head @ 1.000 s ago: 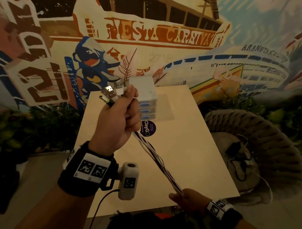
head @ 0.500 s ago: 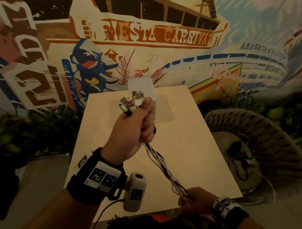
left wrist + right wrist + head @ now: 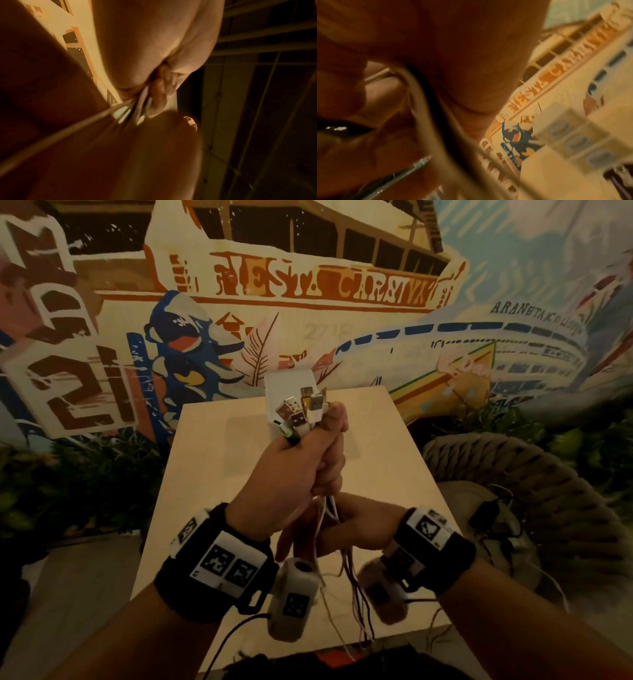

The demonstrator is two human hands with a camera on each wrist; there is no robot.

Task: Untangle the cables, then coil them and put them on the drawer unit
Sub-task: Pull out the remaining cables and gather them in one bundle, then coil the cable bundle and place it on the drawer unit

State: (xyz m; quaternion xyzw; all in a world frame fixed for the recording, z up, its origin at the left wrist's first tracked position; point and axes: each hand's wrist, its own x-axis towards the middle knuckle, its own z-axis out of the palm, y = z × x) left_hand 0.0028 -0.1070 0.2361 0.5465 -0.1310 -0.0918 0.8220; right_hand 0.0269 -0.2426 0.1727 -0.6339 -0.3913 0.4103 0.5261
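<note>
My left hand (image 3: pixel 305 463) is raised over the table and grips a bundle of cables (image 3: pixel 356 587) in its fist. Their USB plugs (image 3: pixel 303 412) stick out above the thumb. Directly below it my right hand (image 3: pixel 356 525) holds the same strands, which hang loose past the table's near edge. The white drawer unit (image 3: pixel 287 385) stands at the table's far end, mostly hidden behind the plugs. In the left wrist view the cables (image 3: pixel 133 109) fan out of the closed fingers (image 3: pixel 159 94). The right wrist view shows the drawer unit (image 3: pixel 570 136) blurred, with three blue handles.
The light wooden table (image 3: pixel 212 474) stands against a painted mural wall. A woven rope chair (image 3: pixel 534 474) at the right holds a cushion with black cords and an adapter (image 3: pixel 486 515). Dark plants (image 3: pixel 68 474) fill the left side.
My right hand has slid up the cables from the table's near edge to just under my left hand. The left hand has drifted right and lower, and the strands now hang slack.
</note>
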